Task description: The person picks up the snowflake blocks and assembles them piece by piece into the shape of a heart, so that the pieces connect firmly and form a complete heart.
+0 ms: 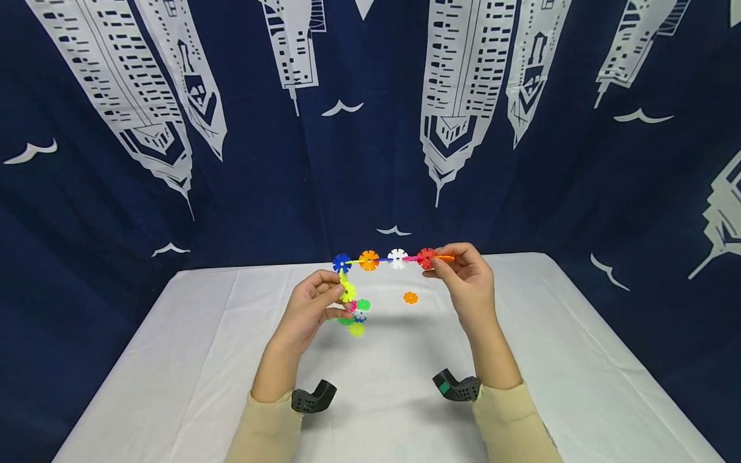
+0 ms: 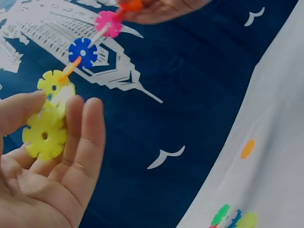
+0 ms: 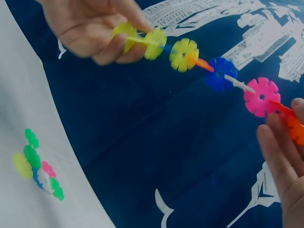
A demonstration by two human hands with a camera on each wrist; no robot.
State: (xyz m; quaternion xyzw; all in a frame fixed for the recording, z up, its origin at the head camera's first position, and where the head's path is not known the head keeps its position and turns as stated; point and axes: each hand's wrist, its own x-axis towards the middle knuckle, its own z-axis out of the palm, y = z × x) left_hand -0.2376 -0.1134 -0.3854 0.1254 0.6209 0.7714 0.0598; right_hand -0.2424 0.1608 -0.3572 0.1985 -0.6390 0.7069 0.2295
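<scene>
A chain of notched, flower-shaped plastic discs is stretched in the air between both hands. In the head view it runs through a blue disc, an orange disc, a white disc and a red disc. My left hand pinches the yellow end, where a yellow disc faces the left wrist camera. At the other end, my right hand pinches an orange disc, next to the red one. A pink disc sits nearby in the chain.
Loose discs lie in a small pile on the white-covered table, among them a green disc and a yellow disc. A single orange disc lies apart from them. Behind hangs a dark blue printed curtain.
</scene>
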